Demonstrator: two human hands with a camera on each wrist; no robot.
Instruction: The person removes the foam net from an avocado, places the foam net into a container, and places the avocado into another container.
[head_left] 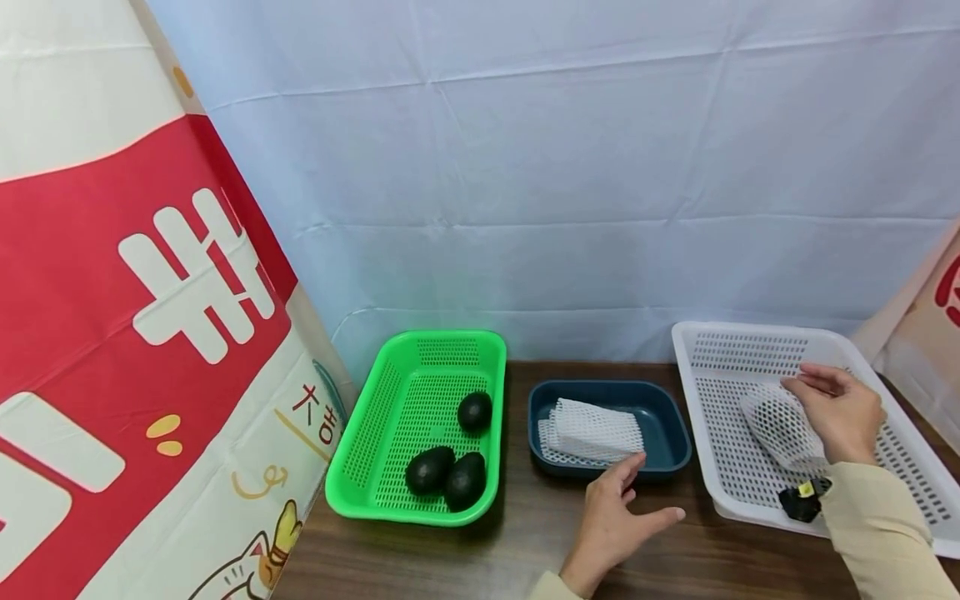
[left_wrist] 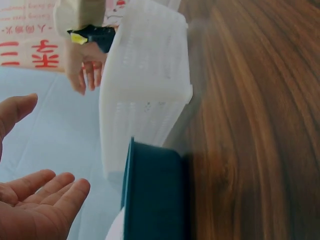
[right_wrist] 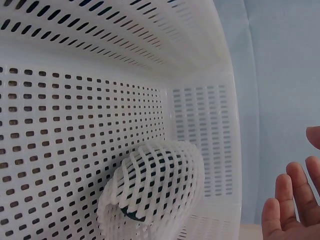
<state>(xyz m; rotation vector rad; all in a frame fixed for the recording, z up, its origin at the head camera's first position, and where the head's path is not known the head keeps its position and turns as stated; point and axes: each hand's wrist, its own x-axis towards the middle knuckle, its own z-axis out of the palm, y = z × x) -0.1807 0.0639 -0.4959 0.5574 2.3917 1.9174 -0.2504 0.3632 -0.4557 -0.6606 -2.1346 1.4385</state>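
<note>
A dark avocado in a white foam net (right_wrist: 155, 180) lies on the floor of the white basket (right_wrist: 75, 120). Above that basket my right hand (head_left: 843, 412) hovers with fingers loosely bent, holding nothing; the right wrist view shows it apart from the net. My left hand (head_left: 615, 517) is in front of the dark blue tray (head_left: 667, 433), thumb and fingers spread with nothing between them. Folded white foam nets (head_left: 596, 429) lie in that tray. In the left wrist view, the left fingers (left_wrist: 70, 200) are extended beside the blue tray.
A green basket (head_left: 341, 467) at the left holds three dark avocados (head_left: 465, 482). All containers stand on a brown wooden table (head_left: 390, 567). A pale blue cloth (head_left: 562, 208) hangs behind them, and a printed red and white cloth (head_left: 112, 333) covers the left side.
</note>
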